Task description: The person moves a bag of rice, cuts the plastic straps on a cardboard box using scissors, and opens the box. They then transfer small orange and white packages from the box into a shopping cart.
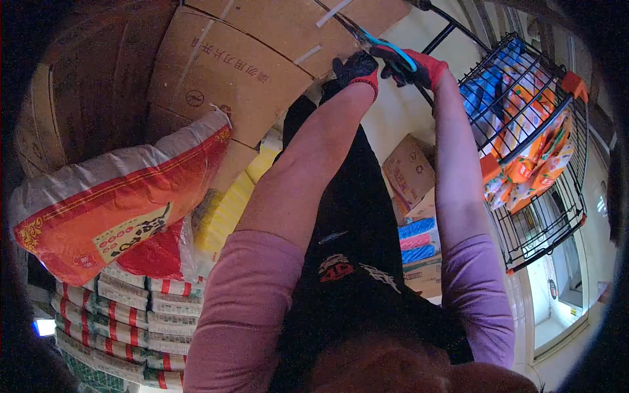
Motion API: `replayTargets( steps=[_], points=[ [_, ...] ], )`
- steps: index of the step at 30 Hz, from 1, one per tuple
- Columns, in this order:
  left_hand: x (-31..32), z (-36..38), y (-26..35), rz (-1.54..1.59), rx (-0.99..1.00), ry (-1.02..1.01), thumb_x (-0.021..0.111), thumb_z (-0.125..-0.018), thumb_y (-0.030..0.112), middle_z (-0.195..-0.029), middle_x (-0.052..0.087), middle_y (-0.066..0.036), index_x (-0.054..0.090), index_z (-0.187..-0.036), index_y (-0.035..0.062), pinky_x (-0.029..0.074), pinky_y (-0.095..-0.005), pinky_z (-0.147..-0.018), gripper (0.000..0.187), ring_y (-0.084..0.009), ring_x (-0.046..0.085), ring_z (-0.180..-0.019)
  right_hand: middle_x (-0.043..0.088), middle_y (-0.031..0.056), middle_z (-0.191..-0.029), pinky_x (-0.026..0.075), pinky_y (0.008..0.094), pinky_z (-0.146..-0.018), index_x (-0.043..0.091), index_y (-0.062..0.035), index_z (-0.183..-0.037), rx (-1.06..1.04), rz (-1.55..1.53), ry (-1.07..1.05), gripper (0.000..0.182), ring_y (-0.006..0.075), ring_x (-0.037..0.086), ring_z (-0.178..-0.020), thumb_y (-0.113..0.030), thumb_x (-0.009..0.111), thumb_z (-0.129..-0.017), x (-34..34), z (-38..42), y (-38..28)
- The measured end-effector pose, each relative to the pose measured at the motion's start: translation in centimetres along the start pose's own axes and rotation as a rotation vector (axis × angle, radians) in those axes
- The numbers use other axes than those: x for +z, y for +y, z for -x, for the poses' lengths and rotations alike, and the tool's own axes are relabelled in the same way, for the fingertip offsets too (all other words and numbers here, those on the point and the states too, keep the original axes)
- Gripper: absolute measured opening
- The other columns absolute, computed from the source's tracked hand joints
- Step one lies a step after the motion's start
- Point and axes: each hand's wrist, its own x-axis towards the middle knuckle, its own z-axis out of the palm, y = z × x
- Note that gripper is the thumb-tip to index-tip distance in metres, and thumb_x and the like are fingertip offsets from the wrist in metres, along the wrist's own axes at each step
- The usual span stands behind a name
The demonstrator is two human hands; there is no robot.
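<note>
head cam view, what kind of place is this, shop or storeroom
Most likely a shop's stockroom or goods area. Cardboard boxes are stacked high, printed sacks lie piled on bundled packs, and a black wire cart holds orange and blue packets. The person's gloved hands reach up toward the boxes.

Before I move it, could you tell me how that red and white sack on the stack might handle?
The red and white sack bulges full, so probably heavy. Its woven-looking skin sags, likely floppy. Overhanging the stacked bags, it may slide.

Shop stockroom: stacked cartons [229,65], piled sacks [118,203], wire basket [524,150] of packaged goods.
</note>
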Motion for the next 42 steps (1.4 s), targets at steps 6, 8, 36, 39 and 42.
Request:
replayTargets(
  steps=[6, 8, 36, 39, 42],
  points=[
    [-1.0, -1.2, -0.4, 0.037, 0.038, -0.016, 0.049, -0.086, 0.029, -0.097, 0.065, -0.011, 0.066, -0.094, 0.0127, 0.049, -0.0439, -0.075, 0.024, -0.0272, 0.062, -0.09, 0.065, 0.0118, -0.084, 0.047, 0.0334, -0.06, 0.057, -0.026, -0.12, -0.342, 0.975, 0.156, 0.04, 0.0223, 0.059, -0.069, -0.045, 0.047, -0.086, 1.6, -3.1, -5.6],
    [-1.3, -1.3, -0.5, 0.039, 0.046, -0.016, 0.049, -0.085, 0.028, -0.097, 0.065, -0.011, 0.066, -0.094, 0.0127, 0.049, -0.0439, -0.075, 0.024, -0.0274, 0.062, -0.09, 0.065, 0.0166, -0.081, 0.048, 0.0362, -0.064, 0.063, -0.0176, -0.112, -0.354, 1.1, 0.231, 0.048, 0.0271, 0.061, -0.072, -0.053, 0.051, -0.082, 2.1, -1.8, -6.8],
    [-8.9, 13.4, -14.4, 0.265, 0.105, 0.239, 0.079, -0.059, 0.045, -0.126, 0.044, -0.017, 0.041, -0.127, 0.0058, 0.034, -0.0414, -0.103, 0.087, -0.031, 0.043, -0.118, 0.063, 0.0131, -0.083, 0.046, 0.0324, -0.066, 0.065, -0.0016, -0.102, 0.107, 0.621, 0.535, 0.068, 0.0203, 0.058, -0.069, -0.064, 0.053, -0.078, 15.3, -4.1, -7.8],
    [-4.8, 9.8, -19.0, 0.731, -0.068, 0.321, 0.08, -0.059, 0.049, -0.126, 0.044, -0.015, 0.039, -0.128, 0.0034, 0.034, -0.0387, -0.102, 0.092, -0.0289, 0.043, -0.118, 0.059, 0.0225, -0.104, 0.043, 0.0396, -0.084, 0.061, 0.0015, -0.107, 0.144, 0.712, 0.495, 0.084, 0.0325, 0.057, -0.097, -0.073, 0.049, -0.07, 16.7, -4.5, -11.8],
    [-3.8, 7.3, -20.5, 0.623, -0.087, 0.247, 0.081, -0.059, 0.047, -0.128, 0.043, -0.015, 0.035, -0.129, 0.0016, 0.034, -0.0376, -0.101, 0.096, -0.027, 0.043, -0.119, 0.052, 0.0254, -0.122, 0.039, 0.0414, -0.096, 0.053, 0.0007, -0.119, 0.093, 0.767, 0.5, 0.09, 0.0365, 0.051, -0.114, -0.074, 0.048, -0.069, 16.2, -7.0, -12.0]
  ],
)
